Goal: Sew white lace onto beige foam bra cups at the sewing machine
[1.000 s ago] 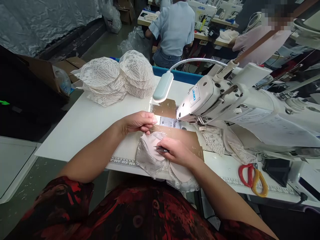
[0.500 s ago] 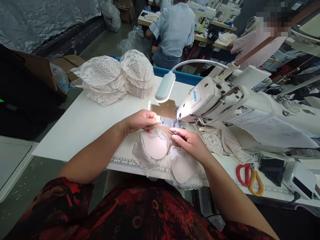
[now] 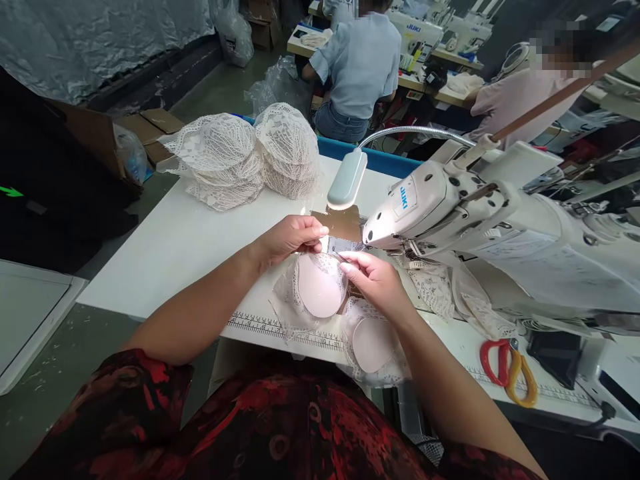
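Observation:
A lace bra with two pale padded cups lies at the table's front edge. My left hand [image 3: 296,239] is closed in a pinch at the top lace edge of the left cup [image 3: 320,287]; the exact spot between thumb and finger is hidden. In my right hand [image 3: 373,275] are slim, pointed metal tweezers [image 3: 340,257], with their tip close to the left fingers, over that cup's upper edge. The right cup [image 3: 373,345] lies below my right wrist. Just beyond both hands is the lit metal plate [image 3: 345,246] of the sewing machine [image 3: 415,200].
Stacked lace cups [image 3: 220,157] stand at the back left. A lamp [image 3: 347,179] hangs over the work area. Scissors with red and yellow handles [image 3: 510,373] lie at right, near lace pieces [image 3: 435,290]. Two people sit at machines beyond.
My left hand has moved slightly up beside the plate, and the left cup's top edge is raised with it. The tweezers' tip is nearer the left fingers. The whole view has shifted a little.

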The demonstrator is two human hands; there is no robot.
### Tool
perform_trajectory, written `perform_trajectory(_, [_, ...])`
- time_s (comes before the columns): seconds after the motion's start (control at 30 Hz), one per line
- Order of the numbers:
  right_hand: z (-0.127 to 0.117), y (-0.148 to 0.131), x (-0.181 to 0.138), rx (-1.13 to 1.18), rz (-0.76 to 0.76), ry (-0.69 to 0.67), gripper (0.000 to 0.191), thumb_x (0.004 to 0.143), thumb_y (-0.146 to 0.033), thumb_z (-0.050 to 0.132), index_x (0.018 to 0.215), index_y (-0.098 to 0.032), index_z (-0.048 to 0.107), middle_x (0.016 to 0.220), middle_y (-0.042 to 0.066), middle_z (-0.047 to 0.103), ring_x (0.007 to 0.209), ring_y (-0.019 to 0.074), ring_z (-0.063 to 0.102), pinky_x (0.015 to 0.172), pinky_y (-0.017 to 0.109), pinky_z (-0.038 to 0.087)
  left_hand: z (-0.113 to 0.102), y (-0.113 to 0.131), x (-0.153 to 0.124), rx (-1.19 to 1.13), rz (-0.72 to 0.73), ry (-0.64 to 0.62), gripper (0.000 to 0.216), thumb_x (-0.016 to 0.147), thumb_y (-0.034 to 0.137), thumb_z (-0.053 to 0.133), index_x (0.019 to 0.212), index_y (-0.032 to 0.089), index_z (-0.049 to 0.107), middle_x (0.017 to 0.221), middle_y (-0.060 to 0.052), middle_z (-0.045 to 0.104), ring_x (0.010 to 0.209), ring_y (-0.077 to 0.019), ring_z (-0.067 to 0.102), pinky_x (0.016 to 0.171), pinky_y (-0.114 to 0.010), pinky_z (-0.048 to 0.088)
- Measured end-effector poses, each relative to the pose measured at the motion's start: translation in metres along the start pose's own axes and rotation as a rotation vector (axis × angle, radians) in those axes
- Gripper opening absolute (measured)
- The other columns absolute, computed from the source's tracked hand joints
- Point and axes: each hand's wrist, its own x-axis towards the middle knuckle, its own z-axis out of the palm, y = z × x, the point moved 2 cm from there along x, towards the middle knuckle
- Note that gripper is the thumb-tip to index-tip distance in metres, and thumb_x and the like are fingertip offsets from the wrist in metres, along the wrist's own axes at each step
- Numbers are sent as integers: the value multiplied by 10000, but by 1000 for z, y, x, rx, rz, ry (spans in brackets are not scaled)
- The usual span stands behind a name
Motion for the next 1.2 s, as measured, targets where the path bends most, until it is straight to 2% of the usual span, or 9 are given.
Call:
perform_trajectory(0.17, [15, -19, 10, -12, -83, -54, 285, 859, -326, 562, 1095, -212, 676, 1104, 39, 707, 991, 220, 649, 876, 359, 487, 1, 0, 0, -49, 94, 27, 270, 830, 277, 620, 640, 138, 490, 592, 41, 471, 663, -77, 552, 681, -221, 434])
perform_trajectory(0.33, [34, -25, 26, 5, -175, -42, 221, 878, -274, 519, 1002, -228, 696, 1049, 12, 721, 964, 199, 655, 849, 332, 491, 2, 0, 1, -50, 131, 54, 220, 799, 283, 655, 683, 115, 572, 648, 11, 565, 641, -64, 538, 680, -210, 430])
perform_trajectory(0.5, [24, -12, 12, -60, -152, 8, 257, 887, -300, 507, 1057, -227, 685, 1089, 27, 713, 997, 209, 651, 872, 341, 488, -11, -1, 6, -82, 186, 203, 276, 797, 400, 648, 736, 143, 571, 633, 24, 543, 752, -116, 598, 793, -266, 450])
perform_trajectory(0.7, [-21, 47, -25, -561, -10, 104, 344, 918, -363, 458, 1185, -236, 633, 1071, 84, 696, 939, 258, 632, 762, 382, 491, -10, 23, -11, 775, 311, 406, 289, 855, 431, 545, 739, 166, 564, 740, -7, 552, 698, -130, 488, 652, -256, 350])
perform_trajectory(0.77, [-34, 65, -33, -717, 9, 150, 341, 909, -325, 457, 1150, -186, 654, 1019, 135, 685, 967, 306, 601, 753, 420, 482, 11, 26, -23, 1080, 273, 326, 296, 849, 454, 539, 790, 168, 589, 816, -34, 581, 727, -154, 499, 647, -272, 334])
perform_trajectory(0.87, [-45, 77, -41, -750, -69, 223, 323, 893, -279, 464, 1119, -165, 666, 1020, 154, 665, 997, 321, 574, 790, 447, 480, 48, 8, -38, 1407, 176, -33, 347, 824, 486, 546, 838, 148, 621, 851, -84, 612, 757, -204, 526, 653, -300, 349])
perform_trajectory(0.97, [-45, 71, -43, -607, -175, 241, 304, 903, -280, 456, 1117, -216, 662, 1060, 107, 670, 1004, 281, 587, 822, 432, 488, 71, -17, -43, 1605, 304, -321, 139, 780, 227, 566, 843, 122, 632, 945, -134, 628, 868, -261, 551, 725, -352, 385])
perform_trajectory(1.07, [-34, 55, -38, -411, -273, 117, 299, 913, -258, 439, 1128, -235, 646, 1107, 75, 659, 1019, 234, 593, 846, 383, 484, 71, -26, -39, 1584, 437, -507, 266, 718, 18, 506, 905, 145, 645, 989, -102, 647, 919, -236, 571, 805, -355, 399])
perform_trajectory(1.2, [-16, 40, -24, -398, -373, -113, 324, 876, -152, 434, 1130, -208, 628, 1031, 87, 635, 932, 214, 569, 761, 334, 450, 60, -5, -34, 1408, 441, -684, 301, 739, -16, 481, 855, 187, 671, 954, -56, 678, 973, -213, 578, 883, -337, 408])
